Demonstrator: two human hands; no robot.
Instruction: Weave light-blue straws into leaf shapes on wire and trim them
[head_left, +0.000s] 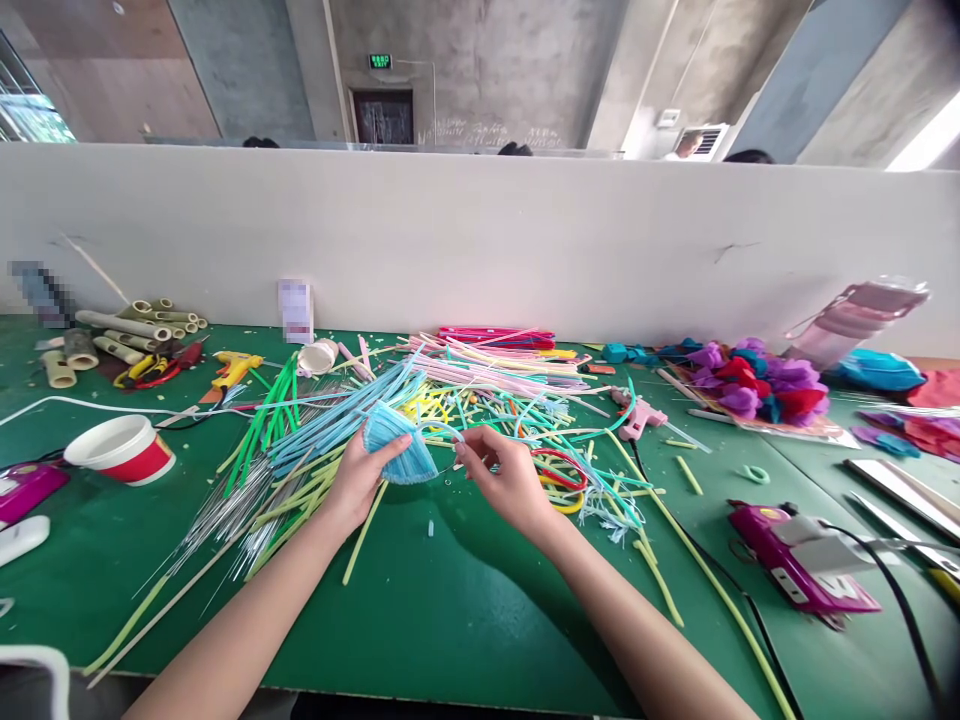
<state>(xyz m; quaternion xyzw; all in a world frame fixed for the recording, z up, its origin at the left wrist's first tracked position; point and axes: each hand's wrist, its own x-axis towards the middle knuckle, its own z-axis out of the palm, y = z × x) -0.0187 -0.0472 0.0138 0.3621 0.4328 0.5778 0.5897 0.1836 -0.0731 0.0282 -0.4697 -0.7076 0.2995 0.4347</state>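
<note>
My left hand (pixel 356 478) is closed on a light-blue fan-shaped piece (pixel 405 458) made of pipe cleaners laid side by side, thumb across its face. From the piece's upper right a loose blue pipe cleaner (pixel 440 428) curves over to my right hand (pixel 510 478), whose thumb and fingertips pinch its end. Both hands are above the green table (pixel 450 610), close together. Behind them spreads a heap of pipe cleaners: blue ones (pixel 345 410), green ones (pixel 262 430) and pink ones (pixel 502 365). A small blue scrap (pixel 431 528) lies below the piece.
On the left are a paper cup (pixel 124 452), a yellow glue gun (pixel 236 368), pliers (pixel 146 370) and bamboo pieces (pixel 127 330). To the right are a pink glue gun (pixel 637 415), purple power strip (pixel 799 560) with cables, crepe-paper flowers (pixel 757 380) and bottle (pixel 862 315). A white partition (pixel 480 240) stands behind.
</note>
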